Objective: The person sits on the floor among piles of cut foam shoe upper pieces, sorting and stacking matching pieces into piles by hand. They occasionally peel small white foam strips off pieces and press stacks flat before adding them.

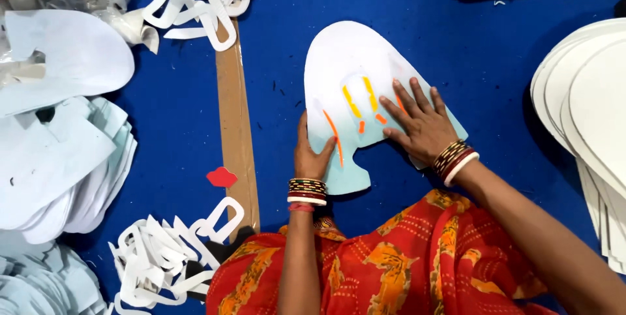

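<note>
Covering the whole work area, a deep blue tabletop (417,21) carries stacks of white cut-outs at the left (59,158), rounded white sheets at the right (587,100), curled white offcuts (156,263) and a brown cardboard strip (236,126) with a small red scrap (222,177) beside it. At centre lies a white and pale blue foam cut-out (352,67) with yellow and orange slots. The right hand (417,122) lies flat on it, fingers spread and pressing down by the slots. The left hand (312,152) grips the cut-out's lower left edge, thumb on top near an orange slot. The cut-out's long axis runs away from the person, its broad rounded end pointing to the far side and its narrow pale blue tab toward the orange-red garment (391,269).
</note>
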